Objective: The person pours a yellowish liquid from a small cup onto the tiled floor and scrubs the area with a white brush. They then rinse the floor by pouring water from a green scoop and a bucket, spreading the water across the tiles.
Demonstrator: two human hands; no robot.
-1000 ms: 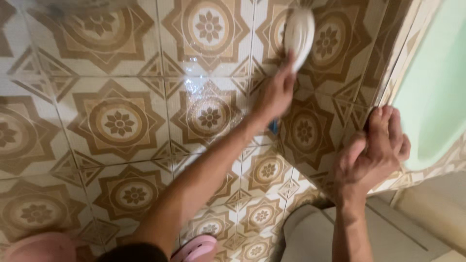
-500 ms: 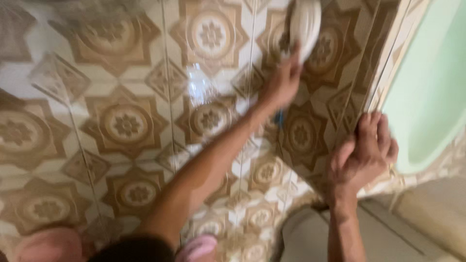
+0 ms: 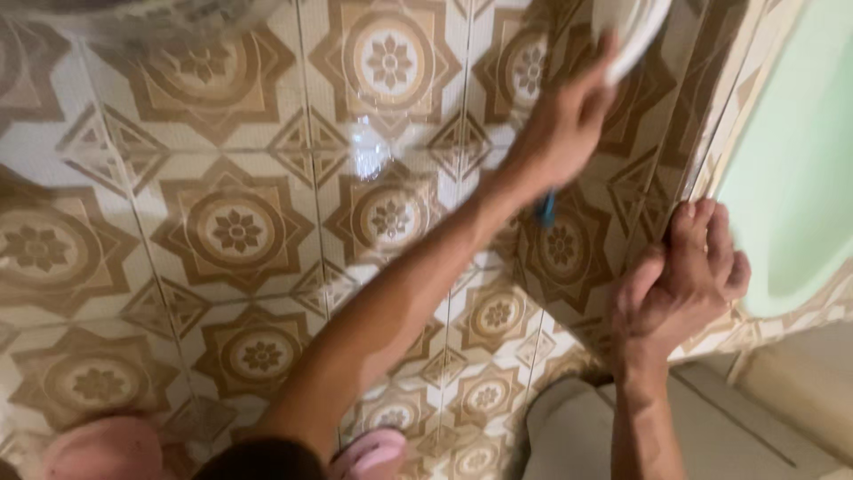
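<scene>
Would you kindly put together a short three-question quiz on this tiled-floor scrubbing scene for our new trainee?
1. True or false: the left hand holds the white scrubbing brush.
2. What does the right hand rest on? A) the tiled edge beside the green basin B) a pink slipper C) the brush
3. Fill in: the floor tiles bear brown star and ____ patterns.

Key: 1 true; 2 A; 3 flower.

Tiles (image 3: 222,231): cream with brown eight-pointed stars and flower medallions. Brush (image 3: 633,31): white (its handle tip blue). Basin (image 3: 791,160): pale green. Slippers (image 3: 369,453): pink.
</scene>
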